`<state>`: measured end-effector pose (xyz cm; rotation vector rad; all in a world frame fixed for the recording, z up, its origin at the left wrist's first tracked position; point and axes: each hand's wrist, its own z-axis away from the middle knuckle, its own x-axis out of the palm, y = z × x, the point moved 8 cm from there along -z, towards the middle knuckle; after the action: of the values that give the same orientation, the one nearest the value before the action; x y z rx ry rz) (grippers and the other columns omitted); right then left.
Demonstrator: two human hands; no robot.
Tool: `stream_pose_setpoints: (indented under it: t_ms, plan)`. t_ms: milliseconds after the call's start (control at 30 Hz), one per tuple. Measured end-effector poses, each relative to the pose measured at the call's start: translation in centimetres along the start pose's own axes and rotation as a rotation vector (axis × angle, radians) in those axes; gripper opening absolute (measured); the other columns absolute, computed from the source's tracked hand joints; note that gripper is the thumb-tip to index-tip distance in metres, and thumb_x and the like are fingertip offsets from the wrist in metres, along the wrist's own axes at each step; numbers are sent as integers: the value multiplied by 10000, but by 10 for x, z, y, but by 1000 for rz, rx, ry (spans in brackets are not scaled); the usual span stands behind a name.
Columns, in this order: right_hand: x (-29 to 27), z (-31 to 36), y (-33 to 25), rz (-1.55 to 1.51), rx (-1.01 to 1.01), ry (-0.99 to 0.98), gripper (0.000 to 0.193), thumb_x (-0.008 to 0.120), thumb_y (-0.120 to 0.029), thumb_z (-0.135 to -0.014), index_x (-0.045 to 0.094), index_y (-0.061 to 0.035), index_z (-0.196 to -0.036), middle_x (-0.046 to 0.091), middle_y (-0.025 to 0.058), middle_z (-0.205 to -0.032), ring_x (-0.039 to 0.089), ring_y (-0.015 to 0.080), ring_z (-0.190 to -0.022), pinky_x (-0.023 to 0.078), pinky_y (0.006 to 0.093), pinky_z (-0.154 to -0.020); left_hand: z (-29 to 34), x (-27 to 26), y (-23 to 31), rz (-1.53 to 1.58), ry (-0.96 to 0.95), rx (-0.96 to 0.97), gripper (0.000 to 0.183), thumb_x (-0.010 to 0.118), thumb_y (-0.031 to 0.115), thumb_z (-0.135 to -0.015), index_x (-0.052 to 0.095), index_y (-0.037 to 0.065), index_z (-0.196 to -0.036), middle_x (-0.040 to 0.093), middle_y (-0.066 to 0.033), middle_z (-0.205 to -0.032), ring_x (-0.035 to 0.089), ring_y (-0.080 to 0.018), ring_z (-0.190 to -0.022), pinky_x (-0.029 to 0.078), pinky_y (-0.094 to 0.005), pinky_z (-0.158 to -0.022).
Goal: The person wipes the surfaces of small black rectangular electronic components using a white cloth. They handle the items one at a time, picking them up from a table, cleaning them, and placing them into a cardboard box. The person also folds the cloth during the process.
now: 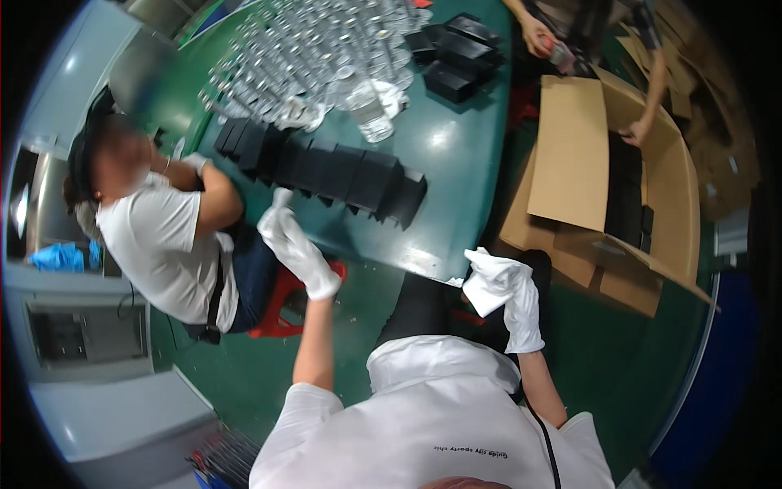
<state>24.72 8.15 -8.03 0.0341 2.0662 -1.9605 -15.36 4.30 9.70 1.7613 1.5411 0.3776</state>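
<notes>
My left hand (295,248), in a white glove, reaches forward over the near left edge of the green table (453,175). Its fingers stretch toward a row of black boxes (338,173), and I see nothing held in them. The boxes stand packed side by side; whether a fingertip touches one, I cannot tell. Also gloved in white, my right hand (523,314) is closed around a folded white cloth (487,285) by the table's near right corner.
Many clear glass pieces with stems (314,53) crowd the far table, beside a clear bottle (366,106) and more black boxes (460,61). To the right, an open carton (570,155) holds black boxes; another person's hand (635,133) reaches inside. A co-worker (163,236) sits at left.
</notes>
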Motion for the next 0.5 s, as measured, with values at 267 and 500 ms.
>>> stream_pose_setpoints:
  t_ms: [267, 500]
  plan:
    - [1, 1, -4, 50, -9, 106, 490, 363, -368, -1133, 639, 33, -1194, 717, 136, -1042, 683, 217, -974, 521, 342, -866, 114, 190, 130, 838, -914, -648, 434, 586, 282, -1058, 590, 31, -1411, 667, -56, -1104, 625, -132, -951, 498, -288, -910]
    - [-29, 16, 1, 77, -38, 192, 397, 347, -252, -1127, 638, 13, -1180, 699, 163, -1040, 686, 279, -971, 522, 360, -835, 125, 445, 107, 1919, -1192, -1376, 448, 574, 465, -1037, 625, 117, -1314, 620, -2, -948, 579, -87, -879, 494, -245, -753]
